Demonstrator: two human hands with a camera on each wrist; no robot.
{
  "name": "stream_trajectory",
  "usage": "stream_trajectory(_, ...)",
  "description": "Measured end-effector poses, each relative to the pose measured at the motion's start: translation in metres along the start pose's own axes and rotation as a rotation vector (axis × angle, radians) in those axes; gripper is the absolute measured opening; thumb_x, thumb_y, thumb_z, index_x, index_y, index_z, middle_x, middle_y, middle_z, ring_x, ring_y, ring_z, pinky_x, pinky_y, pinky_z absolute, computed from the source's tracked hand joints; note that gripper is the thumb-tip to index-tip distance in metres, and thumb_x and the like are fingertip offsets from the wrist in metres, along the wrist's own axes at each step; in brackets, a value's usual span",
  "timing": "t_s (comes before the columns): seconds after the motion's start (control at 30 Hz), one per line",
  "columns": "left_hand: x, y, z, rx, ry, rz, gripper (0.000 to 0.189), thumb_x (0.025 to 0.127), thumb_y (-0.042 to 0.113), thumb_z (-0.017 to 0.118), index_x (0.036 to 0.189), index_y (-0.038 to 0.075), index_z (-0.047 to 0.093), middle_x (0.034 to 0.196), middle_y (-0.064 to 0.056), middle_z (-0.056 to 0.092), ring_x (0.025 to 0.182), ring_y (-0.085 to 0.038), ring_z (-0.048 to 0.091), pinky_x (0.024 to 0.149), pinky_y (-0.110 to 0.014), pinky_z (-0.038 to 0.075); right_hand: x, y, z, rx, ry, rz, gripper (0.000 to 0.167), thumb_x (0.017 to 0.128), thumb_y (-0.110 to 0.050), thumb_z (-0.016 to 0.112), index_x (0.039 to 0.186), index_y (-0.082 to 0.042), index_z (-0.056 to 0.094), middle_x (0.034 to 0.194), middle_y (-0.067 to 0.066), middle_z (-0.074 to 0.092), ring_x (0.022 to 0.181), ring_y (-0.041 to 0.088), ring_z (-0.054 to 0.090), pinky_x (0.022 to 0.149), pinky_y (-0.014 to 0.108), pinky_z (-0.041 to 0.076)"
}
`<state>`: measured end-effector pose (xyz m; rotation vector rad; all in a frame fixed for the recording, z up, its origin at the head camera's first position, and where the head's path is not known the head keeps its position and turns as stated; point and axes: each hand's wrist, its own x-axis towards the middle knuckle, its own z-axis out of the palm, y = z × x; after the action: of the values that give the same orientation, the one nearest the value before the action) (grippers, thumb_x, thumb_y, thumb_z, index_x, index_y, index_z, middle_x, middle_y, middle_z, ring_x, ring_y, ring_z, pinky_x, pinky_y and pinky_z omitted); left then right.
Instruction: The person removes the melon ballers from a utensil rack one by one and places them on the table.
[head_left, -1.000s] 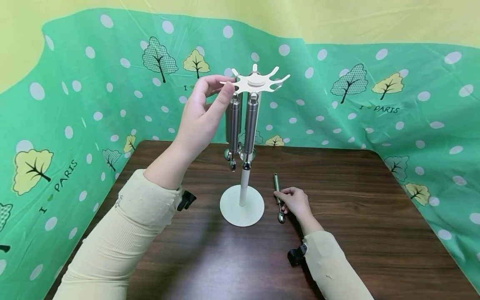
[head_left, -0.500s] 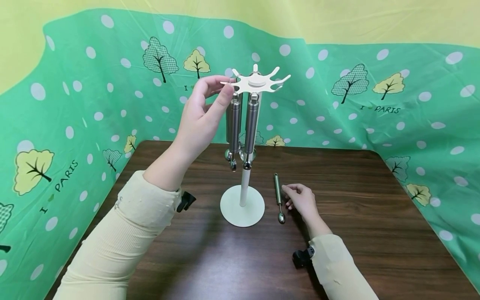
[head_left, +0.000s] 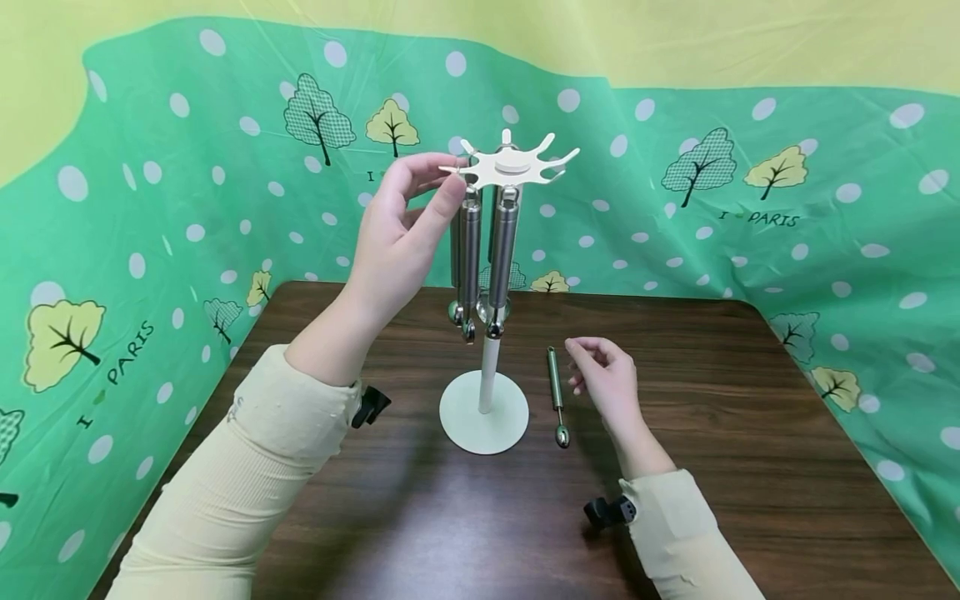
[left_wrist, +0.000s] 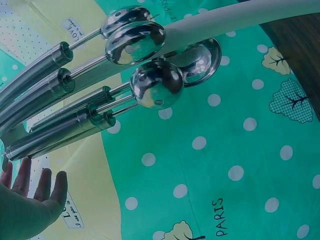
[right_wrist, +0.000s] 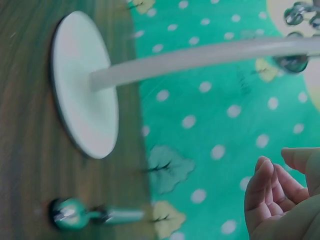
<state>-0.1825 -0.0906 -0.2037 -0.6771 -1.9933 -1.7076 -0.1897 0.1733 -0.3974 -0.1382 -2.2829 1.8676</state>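
A white stand with a round base point(head_left: 467, 417) and a star-shaped top of curved prongs point(head_left: 513, 165) rises from the table. Several metal scoops with long handles point(head_left: 503, 242) hang from it; their shiny bowls point(left_wrist: 157, 85) show up close in the left wrist view. At the top, my left hand point(head_left: 405, 221) pinches a left-hand prong between thumb and fingers. One small metal scoop, like a melon baller point(head_left: 555, 379), lies on the table right of the base. Just right of it, my right hand point(head_left: 609, 379) hovers with loosely bent fingers and holds nothing.
The dark wood table point(head_left: 750, 433) meets a green and yellow printed cloth point(head_left: 645, 183) at the back and sides. Black wrist cameras point(head_left: 609, 512) sit at both cuffs.
My right hand has let go of the small scoop, leaving it on the table, and has moved right and up from it. My left hand stays at the prong.
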Motion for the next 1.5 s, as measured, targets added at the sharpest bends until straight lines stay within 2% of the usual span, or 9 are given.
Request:
stream_trajectory(0.2, -0.003, -0.001, -0.001, 0.012, 0.007, 0.027, 0.031, 0.099, 0.011, 0.056, 0.129, 0.003, 0.054, 0.131, -0.007, 0.057, 0.12, -0.013, 0.055, 0.099, -0.031, 0.05, -0.01, -0.032, 0.006, 0.044, -0.032, -0.074, 0.028, 0.096, -0.021, 0.065, 0.107, 0.005, 0.065, 0.065, -0.008, 0.062, 0.049, 0.007, 0.058, 0.046, 0.023, 0.052)
stream_trajectory(0.47, -0.006, -0.001, -0.001, 0.039, 0.031, 0.063, 0.032, 0.097, 0.01, 0.06, 0.127, 0.001, 0.055, 0.143, -0.005, 0.056, 0.124, -0.013, 0.056, 0.101, -0.035, 0.05, -0.021, -0.064, 0.01, 0.075, -0.083, -0.172, 0.02, 0.095, -0.016, 0.067, 0.104, 0.002, 0.067, 0.067, 0.002, 0.064, 0.049, 0.009, 0.057, 0.046, 0.024, 0.052)
stream_trajectory(0.7, -0.008, 0.001, 0.002, 0.006, 0.044, 0.063, 0.031, 0.096, 0.009, 0.061, 0.125, -0.001, 0.054, 0.143, -0.007, 0.056, 0.125, -0.013, 0.057, 0.099, -0.035, 0.051, -0.026, -0.089, 0.014, 0.08, -0.13, -0.285, 0.014, 0.095, -0.015, 0.066, 0.104, -0.003, 0.068, 0.069, -0.006, 0.064, 0.05, 0.012, 0.058, 0.047, 0.025, 0.052)
stream_trajectory(0.9, -0.007, 0.002, 0.002, 0.002, 0.038, 0.074, 0.03, 0.095, 0.007, 0.062, 0.123, -0.001, 0.054, 0.144, -0.009, 0.055, 0.127, -0.012, 0.055, 0.102, -0.038, 0.05, -0.028, -0.109, 0.017, 0.097, -0.172, -0.344, 0.016, 0.096, -0.013, 0.064, 0.107, -0.003, 0.069, 0.078, -0.006, 0.068, 0.052, 0.015, 0.059, 0.05, 0.026, 0.054)
stream_trajectory(1.2, -0.006, 0.003, 0.004, -0.012, 0.037, 0.061, 0.028, 0.095, 0.01, 0.064, 0.119, 0.0, 0.053, 0.146, -0.005, 0.053, 0.128, -0.011, 0.054, 0.101, -0.036, 0.05, -0.029, -0.128, 0.021, 0.125, -0.196, -0.399, 0.021, 0.097, -0.01, 0.062, 0.114, 0.001, 0.068, 0.085, -0.008, 0.071, 0.053, 0.015, 0.059, 0.051, 0.028, 0.055)
stream_trajectory(1.5, -0.006, 0.004, 0.006, -0.034, 0.043, 0.045, 0.028, 0.095, 0.011, 0.064, 0.118, 0.002, 0.052, 0.147, -0.005, 0.052, 0.128, -0.01, 0.054, 0.099, -0.037, 0.05, -0.03, -0.143, 0.024, 0.148, -0.22, -0.405, 0.028, 0.097, -0.008, 0.061, 0.122, 0.003, 0.066, 0.086, -0.011, 0.073, 0.051, 0.014, 0.059, 0.051, 0.028, 0.055)
